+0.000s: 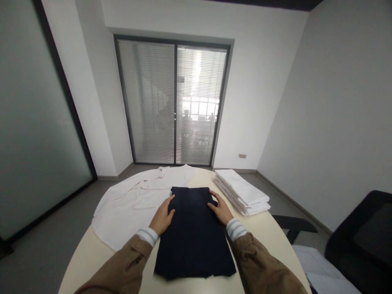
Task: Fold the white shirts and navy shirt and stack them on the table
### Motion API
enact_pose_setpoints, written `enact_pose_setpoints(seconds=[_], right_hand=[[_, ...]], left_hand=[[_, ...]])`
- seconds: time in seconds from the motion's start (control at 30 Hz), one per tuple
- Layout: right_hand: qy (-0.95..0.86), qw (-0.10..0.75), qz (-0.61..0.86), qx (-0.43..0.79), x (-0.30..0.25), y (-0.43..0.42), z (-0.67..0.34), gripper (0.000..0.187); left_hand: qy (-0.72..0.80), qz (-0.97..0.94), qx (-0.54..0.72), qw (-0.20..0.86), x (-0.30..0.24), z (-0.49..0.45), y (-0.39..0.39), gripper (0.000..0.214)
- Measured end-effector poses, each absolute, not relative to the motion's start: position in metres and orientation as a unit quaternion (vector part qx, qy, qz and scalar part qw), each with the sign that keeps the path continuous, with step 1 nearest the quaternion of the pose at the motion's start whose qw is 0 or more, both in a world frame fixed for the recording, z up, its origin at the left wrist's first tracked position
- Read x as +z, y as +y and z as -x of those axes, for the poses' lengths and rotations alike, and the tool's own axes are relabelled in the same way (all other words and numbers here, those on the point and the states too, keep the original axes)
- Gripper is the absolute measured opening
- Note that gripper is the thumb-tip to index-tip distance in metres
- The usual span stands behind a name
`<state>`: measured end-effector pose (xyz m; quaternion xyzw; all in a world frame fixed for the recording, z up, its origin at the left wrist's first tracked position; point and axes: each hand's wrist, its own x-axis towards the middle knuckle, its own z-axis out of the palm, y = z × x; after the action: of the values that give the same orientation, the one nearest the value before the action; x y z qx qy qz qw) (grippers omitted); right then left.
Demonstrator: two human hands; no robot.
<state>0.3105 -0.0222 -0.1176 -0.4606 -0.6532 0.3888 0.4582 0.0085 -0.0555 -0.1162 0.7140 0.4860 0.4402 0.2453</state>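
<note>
Two bare hands are laid on a dark navy cloth (196, 232), which is spread in a flat, roughly rectangular shape at the near middle of a pale, rounded counter (87, 259). The far left edge of the cloth is touched by the left hand (162, 216), its thumb and forefinger held apart. The far right edge is touched by the right hand (221, 209), whose thumb and forefinger are likewise spread, with the tips placed on the fabric. Whether any cloth is pinched beneath the other fingers cannot be told. The navy cloth is narrower at its far end, and its near edge is slightly uneven.

Both wrists are covered by light striped cuffs (236, 230), worn under brown sleeves (260, 261). The left side of the counter is covered by a loosely spread white garment (122, 216), on which thin seam lines can be seen. On the far right, a stack of folded white cloths (241, 190) is placed, its layers visible along the left side. Beyond the counter, a dark-framed glazed panel with blinds (199, 102) is set into the far wall. At the near right, a black chair (364, 237) is partly seen, with pale fabric (324, 269) laid on its seat.
</note>
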Motion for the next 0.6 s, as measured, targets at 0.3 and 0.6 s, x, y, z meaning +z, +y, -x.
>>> enact_pose_setpoints(seconds=[0.3, 0.6], right_hand=[[-0.521, 0.51, 0.511, 0.456, -0.135, -0.002, -0.314, 0.1], [-0.575, 0.405, 0.392, 0.593, -0.092, -0.031, -0.315, 0.058]], left_hand=[[0.441, -0.437, 0.507, 0.598, -0.102, -0.012, -0.063, 0.09], [0.368, -0.446, 0.593, 0.56, -0.084, -0.021, -0.071, 0.056]])
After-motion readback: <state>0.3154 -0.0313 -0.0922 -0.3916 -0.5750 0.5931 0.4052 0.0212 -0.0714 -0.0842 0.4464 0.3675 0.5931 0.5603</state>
